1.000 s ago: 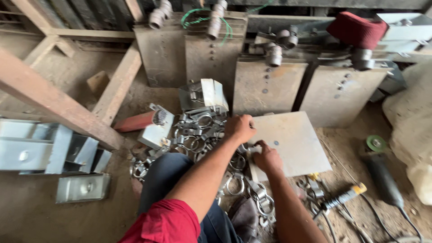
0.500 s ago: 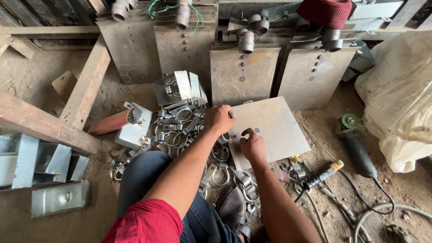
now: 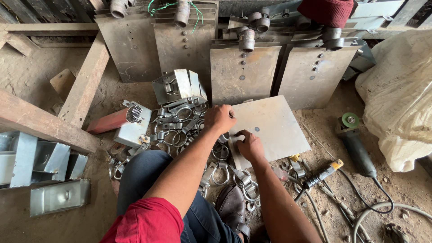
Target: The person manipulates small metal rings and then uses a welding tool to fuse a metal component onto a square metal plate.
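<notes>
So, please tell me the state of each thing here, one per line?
Left hand: closed on the near edge of the flat plate.
Right hand: fingers pressing on the flat plate.
Flat plate: lying flat on the ground.
Standing plates: upright, leaning in rows.
Angle grinder: lying down, unheld.
Metal clamps: loose pile.

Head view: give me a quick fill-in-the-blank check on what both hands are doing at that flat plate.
1. Both the left hand and the right hand touch the flat square metal ____.
2. The angle grinder has a ____ disc guard.
3. The pile of metal clamps lies to the ____ of the left hand.

Missing words: plate; green; left
</notes>
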